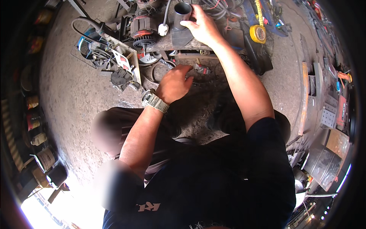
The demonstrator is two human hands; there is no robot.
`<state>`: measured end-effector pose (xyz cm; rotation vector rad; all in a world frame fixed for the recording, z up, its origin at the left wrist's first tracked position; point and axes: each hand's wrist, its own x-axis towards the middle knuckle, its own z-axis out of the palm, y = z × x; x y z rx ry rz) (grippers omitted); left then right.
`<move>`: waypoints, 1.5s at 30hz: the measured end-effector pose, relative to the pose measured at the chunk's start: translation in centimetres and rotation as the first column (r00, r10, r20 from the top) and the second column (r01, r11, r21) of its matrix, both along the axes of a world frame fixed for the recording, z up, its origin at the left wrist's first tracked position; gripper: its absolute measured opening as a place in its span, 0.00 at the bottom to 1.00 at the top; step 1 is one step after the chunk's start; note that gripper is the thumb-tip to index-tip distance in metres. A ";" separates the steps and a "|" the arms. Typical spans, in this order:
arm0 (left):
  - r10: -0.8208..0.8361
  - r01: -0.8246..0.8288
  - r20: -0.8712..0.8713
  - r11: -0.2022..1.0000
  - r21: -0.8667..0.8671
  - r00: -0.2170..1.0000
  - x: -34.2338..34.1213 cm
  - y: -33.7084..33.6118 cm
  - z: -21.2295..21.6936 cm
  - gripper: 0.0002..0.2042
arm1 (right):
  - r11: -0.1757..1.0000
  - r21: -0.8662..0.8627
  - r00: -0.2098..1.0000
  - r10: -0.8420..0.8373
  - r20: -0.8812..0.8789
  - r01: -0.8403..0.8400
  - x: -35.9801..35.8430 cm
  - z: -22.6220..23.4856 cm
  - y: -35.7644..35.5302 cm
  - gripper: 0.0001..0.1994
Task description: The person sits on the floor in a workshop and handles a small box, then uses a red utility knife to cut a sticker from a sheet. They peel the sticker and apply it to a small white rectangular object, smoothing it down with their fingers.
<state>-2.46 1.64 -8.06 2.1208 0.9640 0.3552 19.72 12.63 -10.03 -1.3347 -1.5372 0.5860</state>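
Two hands at work here, low over a cluttered workshop floor. The right hand (204, 26) is up at the top of the view, fingers curled around the rim of a grey pipe (182, 13) that stands upright on a low steel bench (167, 42); thumb on the near side, fingers over the far edge, a firm grip on the mouth of it. The left hand (174, 84), with a watch (153, 100) on the wrist, is down below the bench edge, fingers bunched together and reaching toward a small red-and-grey tool (202, 69) lying on the ground; whether it is already pinching anything I cannot tell, the fingertips are turned away.

My read: to do this well, keep that pipe held square and steady with the right hand so it does not tip off the bench, and bring the left up without snagging the loose cables.

Just left of the pipe sit a white plug (163, 29) and an angle grinder (142, 32) with its disc hanging at the bench edge. A yellow tape measure (258, 33) lies to the right. The floor (72, 91) is bare, dusty concrete, littered with cables and metal offcuts, with cans along the left wall and steel plates stacked at the right.
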 end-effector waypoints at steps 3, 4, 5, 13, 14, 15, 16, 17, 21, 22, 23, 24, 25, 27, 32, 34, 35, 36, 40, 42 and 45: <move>-0.001 0.001 0.005 1.000 -0.010 1.000 0.1 0.1 0.1 0.19 | 1.000 -0.019 1.000 0.006 0.001 -0.006 0.2 0.1 -0.1 0.32; -0.001 0.001 0.008 1.000 -0.011 1.000 0.1 0.1 0.0 0.19 | 1.000 -0.012 1.000 0.011 0.009 -0.011 0.2 0.1 -0.1 0.32; -0.002 0.002 0.015 1.000 -0.014 1.000 0.1 0.1 0.0 0.19 | 1.000 -0.006 1.000 0.016 0.018 -0.016 0.2 0.1 -0.1 0.32; -0.005 0.004 0.031 0.999 0.048 0.999 0.3 0.7 -0.7 0.18 | 1.000 -0.007 1.000 0.007 -0.006 -0.007 0.4 -0.1 0.4 0.32; -0.006 0.004 0.026 0.999 0.049 1.000 0.3 0.7 -0.7 0.18 | 1.000 -0.011 1.000 0.005 0.003 -0.005 0.3 -0.1 0.4 0.32; -0.006 0.005 0.021 0.999 0.051 1.000 0.3 0.7 -0.7 0.18 | 1.000 -0.005 1.000 0.010 0.002 -0.010 0.3 0.0 0.4 0.32; -0.008 0.008 0.017 0.999 0.053 1.000 0.3 0.7 -0.7 0.18 | 1.000 0.000 1.000 0.013 0.002 -0.013 0.4 -0.1 0.5 0.32; -0.010 0.009 0.020 0.999 0.053 1.000 0.3 0.8 -0.7 0.18 | 1.000 0.006 1.000 0.015 0.003 -0.015 0.4 -0.2 0.5 0.32; -0.015 0.014 0.026 0.998 0.057 1.000 0.3 0.9 -0.7 0.18 | 1.000 -0.002 1.000 0.011 0.005 -0.011 0.4 -0.2 0.4 0.32; -0.016 0.015 0.026 0.998 0.059 1.000 0.3 0.9 -0.7 0.18 | 1.000 -0.001 1.000 0.015 0.009 -0.015 0.4 -0.1 0.4 0.32; -0.014 0.012 0.024 0.998 0.054 1.000 0.3 0.8 -0.7 0.18 | 1.000 -0.001 1.000 0.018 0.013 -0.018 0.3 -0.1 0.3 0.32; -0.011 0.010 0.023 0.999 0.048 1.000 0.3 0.8 -0.6 0.18 | 1.000 -0.009 1.000 0.025 0.006 -0.025 0.2 0.0 0.2 0.32; -0.010 0.009 0.021 0.999 0.043 1.000 0.3 0.8 -0.6 0.18 | 0.999 -0.018 1.000 0.031 0.000 -0.031 0.2 0.1 0.2 0.32; -0.010 0.009 0.025 0.999 0.043 1.000 0.4 0.8 -0.6 0.18 | 0.999 -0.033 1.000 0.025 0.006 -0.024 0.1 0.1 0.0 0.31; -0.012 0.011 0.023 0.999 0.044 1.000 0.4 0.9 -0.7 0.18 | 0.999 -0.033 1.000 0.011 0.022 -0.010 0.2 -0.1 0.1 0.31; -0.009 0.008 0.026 0.999 0.042 1.000 0.4 0.9 -0.7 0.18 | 0.999 -0.034 1.000 0.012 0.024 -0.011 0.2 -0.2 0.2 0.31; -0.010 0.009 0.029 0.999 0.042 1.000 0.4 0.9 -0.7 0.18 | 0.999 -0.035 1.000 0.013 0.024 -0.012 0.2 -0.3 0.2 0.31; -0.011 0.009 0.032 0.999 0.042 0.999 0.4 0.9 -0.6 0.18 | 0.999 -0.033 1.000 0.020 0.015 -0.019 0.2 -0.3 0.2 0.31; -0.010 0.010 0.028 1.000 0.022 1.000 0.4 0.9 -0.5 0.18 | 0.999 -0.037 1.000 0.030 0.003 -0.029 0.3 -0.4 0.3 0.31; -0.009 0.008 0.018 1.000 0.026 1.000 0.4 0.9 -0.6 0.18 | 0.999 -0.038 1.000 0.026 0.011 -0.025 0.1 -0.2 0.2 0.31; -0.011 0.010 0.012 1.000 0.028 1.000 0.5 0.9 -0.6 0.18 | 0.999 -0.037 1.000 0.026 0.014 -0.026 0.2 -0.4 0.2 0.32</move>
